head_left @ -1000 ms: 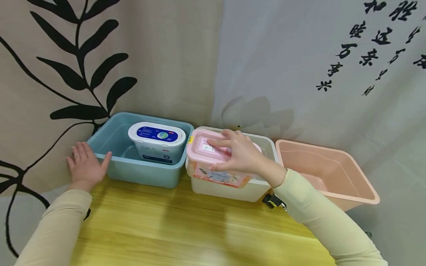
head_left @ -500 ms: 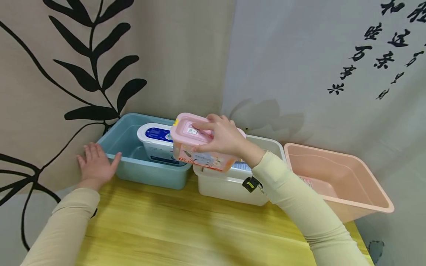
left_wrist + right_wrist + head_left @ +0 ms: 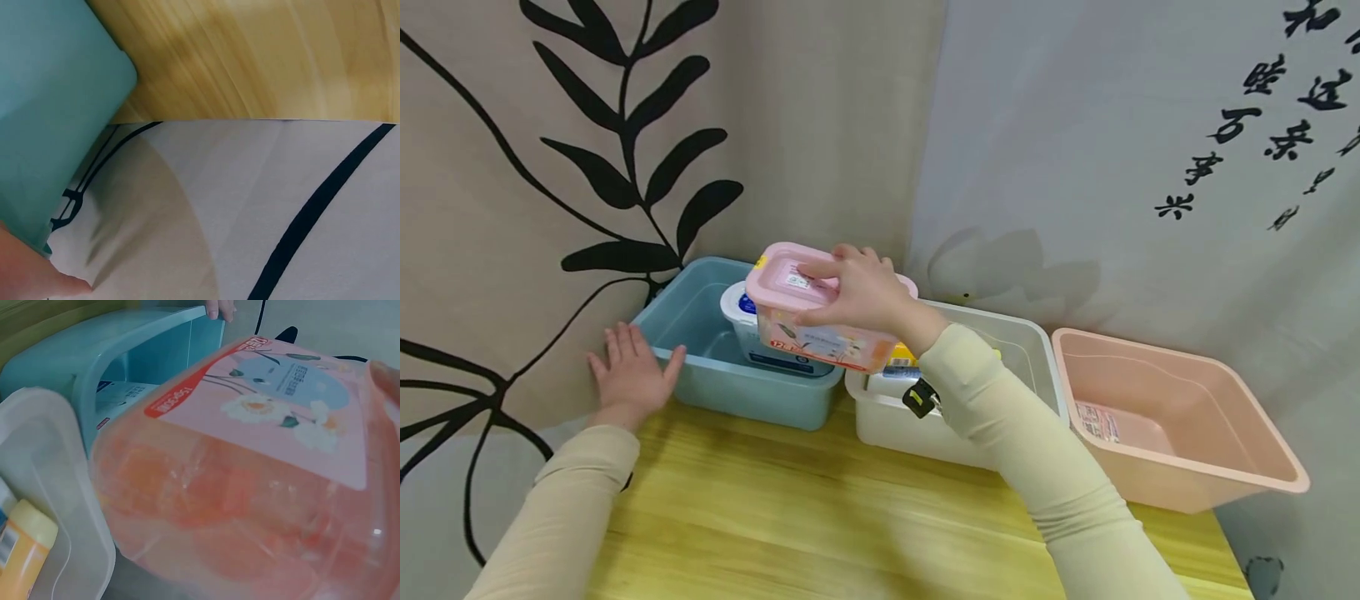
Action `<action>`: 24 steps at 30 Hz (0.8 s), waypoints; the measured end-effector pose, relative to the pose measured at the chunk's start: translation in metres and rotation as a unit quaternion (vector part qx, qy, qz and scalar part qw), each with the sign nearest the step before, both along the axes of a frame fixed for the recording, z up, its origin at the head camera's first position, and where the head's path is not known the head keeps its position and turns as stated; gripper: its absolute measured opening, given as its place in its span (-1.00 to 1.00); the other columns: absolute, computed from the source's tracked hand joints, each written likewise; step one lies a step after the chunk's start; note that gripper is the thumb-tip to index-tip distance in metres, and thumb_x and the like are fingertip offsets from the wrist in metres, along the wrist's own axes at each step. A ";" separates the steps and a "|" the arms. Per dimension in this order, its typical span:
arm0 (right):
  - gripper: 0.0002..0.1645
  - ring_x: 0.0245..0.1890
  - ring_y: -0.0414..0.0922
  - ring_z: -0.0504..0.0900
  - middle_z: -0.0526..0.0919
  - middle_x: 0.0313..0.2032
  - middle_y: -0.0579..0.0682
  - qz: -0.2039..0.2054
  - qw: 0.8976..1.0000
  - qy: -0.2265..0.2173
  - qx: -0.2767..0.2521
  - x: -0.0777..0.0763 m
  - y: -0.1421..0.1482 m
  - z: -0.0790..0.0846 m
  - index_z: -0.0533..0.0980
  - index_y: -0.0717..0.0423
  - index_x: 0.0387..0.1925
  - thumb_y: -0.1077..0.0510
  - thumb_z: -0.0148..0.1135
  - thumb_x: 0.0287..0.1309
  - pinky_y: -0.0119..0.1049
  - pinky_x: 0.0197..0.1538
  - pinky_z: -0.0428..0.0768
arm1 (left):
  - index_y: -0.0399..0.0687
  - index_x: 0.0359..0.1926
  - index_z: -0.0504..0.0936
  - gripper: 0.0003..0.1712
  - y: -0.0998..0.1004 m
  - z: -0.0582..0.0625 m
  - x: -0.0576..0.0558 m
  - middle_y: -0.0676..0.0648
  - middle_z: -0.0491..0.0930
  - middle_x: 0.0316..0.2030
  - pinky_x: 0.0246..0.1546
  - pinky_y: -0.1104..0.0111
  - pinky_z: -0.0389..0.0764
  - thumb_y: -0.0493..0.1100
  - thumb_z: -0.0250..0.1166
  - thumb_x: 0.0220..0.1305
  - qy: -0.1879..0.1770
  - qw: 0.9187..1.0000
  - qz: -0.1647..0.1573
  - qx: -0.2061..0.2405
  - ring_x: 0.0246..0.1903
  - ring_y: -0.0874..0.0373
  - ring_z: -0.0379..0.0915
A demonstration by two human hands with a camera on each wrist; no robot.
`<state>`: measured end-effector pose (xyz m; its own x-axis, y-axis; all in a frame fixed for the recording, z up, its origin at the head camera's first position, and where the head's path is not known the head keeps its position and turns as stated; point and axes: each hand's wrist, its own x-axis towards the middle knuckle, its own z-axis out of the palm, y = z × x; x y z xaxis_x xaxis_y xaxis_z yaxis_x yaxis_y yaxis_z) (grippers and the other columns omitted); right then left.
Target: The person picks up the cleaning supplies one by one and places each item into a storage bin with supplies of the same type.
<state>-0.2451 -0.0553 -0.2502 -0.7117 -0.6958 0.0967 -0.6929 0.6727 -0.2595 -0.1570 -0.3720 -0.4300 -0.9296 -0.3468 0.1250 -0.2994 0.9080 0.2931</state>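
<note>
My right hand (image 3: 868,292) grips a pink-lidded clear plastic tub (image 3: 823,342) from above, thumb at the front and fingers over the lid. Orange packets show through its wall in the right wrist view, below a flowered label (image 3: 281,403). The tub hangs over the gap between the blue bin (image 3: 737,400) and the white bin (image 3: 1022,350), overlapping both. Inside the blue bin stands a white tub with a blue label (image 3: 741,329), partly hidden behind the pink-lidded one. My left hand (image 3: 632,375) lies with straight, spread fingers against the blue bin's left corner.
In the white bin lies a yellow-orange bottle (image 3: 28,547) beside other packaging. To its right stands a peach bin (image 3: 1187,417) with a printed label inside. The bins line the back of a wooden table (image 3: 790,517), against a printed curtain (image 3: 820,125).
The right hand has lifted the pink-lidded tub from the white bin and carried it left, toward the blue bin. The left hand stays at the blue bin; the head view has shifted slightly.
</note>
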 end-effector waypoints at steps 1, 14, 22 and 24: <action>-0.15 0.15 -0.03 0.27 0.33 0.26 -0.01 -0.001 1.000 -0.002 0.002 -0.001 -0.004 0.000 0.33 -0.44 0.26 -0.47 0.21 -0.15 -0.07 0.08 0.29 | -0.63 0.33 -0.34 0.08 0.000 0.000 0.000 -0.59 -0.40 0.34 0.20 -0.39 -0.38 0.36 -0.43 0.35 0.001 1.000 0.000 0.000 0.36 -0.47 -0.51; -0.14 0.08 -0.07 0.27 0.35 0.20 -0.08 0.009 1.000 -0.010 0.012 -0.009 -0.048 -0.014 0.31 -0.45 0.26 -0.50 0.18 -0.15 -0.09 0.06 0.29 | -0.62 0.33 -0.36 0.06 -0.005 0.000 0.002 -0.57 -0.42 0.35 0.20 -0.39 -0.39 0.34 -0.41 0.37 -0.002 1.000 -0.002 0.006 0.36 -0.45 -0.55; -0.14 -0.01 -0.07 0.31 0.38 0.15 -0.07 0.004 1.000 -0.004 0.017 -0.016 -0.068 -0.028 0.31 -0.47 0.26 -0.52 0.16 -0.16 -0.10 -0.01 0.31 | -0.61 0.33 -0.36 0.04 -0.003 0.001 0.002 -0.56 -0.40 0.36 0.23 -0.36 -0.39 0.32 -0.39 0.38 -0.005 1.000 0.006 0.003 0.36 -0.45 -0.54; -0.13 0.00 -0.06 0.32 0.37 0.17 -0.06 0.003 1.000 -0.007 0.017 -0.017 -0.073 -0.032 0.30 -0.47 0.26 -0.52 0.17 -0.16 -0.09 0.00 0.31 | -0.61 0.34 -0.35 0.04 -0.002 0.000 0.001 -0.56 -0.39 0.36 0.23 -0.36 -0.39 0.31 -0.39 0.38 -0.005 1.000 0.006 0.002 0.36 -0.45 -0.54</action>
